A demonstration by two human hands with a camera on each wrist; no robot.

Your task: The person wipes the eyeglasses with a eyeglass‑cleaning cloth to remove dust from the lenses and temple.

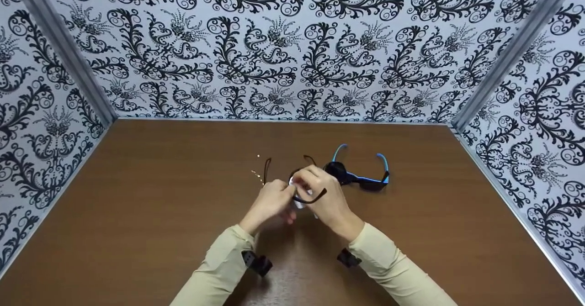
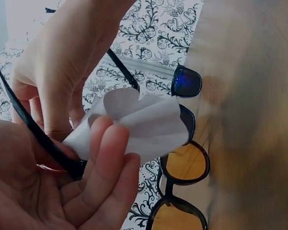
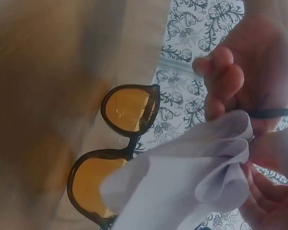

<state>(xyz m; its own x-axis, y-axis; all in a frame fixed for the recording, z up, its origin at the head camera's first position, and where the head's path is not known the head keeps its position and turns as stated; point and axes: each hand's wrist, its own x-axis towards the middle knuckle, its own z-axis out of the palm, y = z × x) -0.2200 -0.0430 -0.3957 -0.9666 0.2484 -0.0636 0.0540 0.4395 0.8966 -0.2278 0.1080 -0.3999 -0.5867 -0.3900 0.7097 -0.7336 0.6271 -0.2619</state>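
Both hands meet over the middle of the table around dark-framed glasses. In the left wrist view, one dark temple crosses the left palm, and my left hand holds the glasses near the hinge, some of its fingers extended. My right hand pinches a white cloth against the front of these glasses. The bunched cloth hides the lenses, and the right fingertips are partly covered. Just beyond the hands, glasses with orange lenses rest on the table, temples pointing away.
Black sunglasses with blue temples lie on the brown table right of the hands. Small gold specks show left of the orange-lens glasses. Patterned walls enclose the table at the back and sides.
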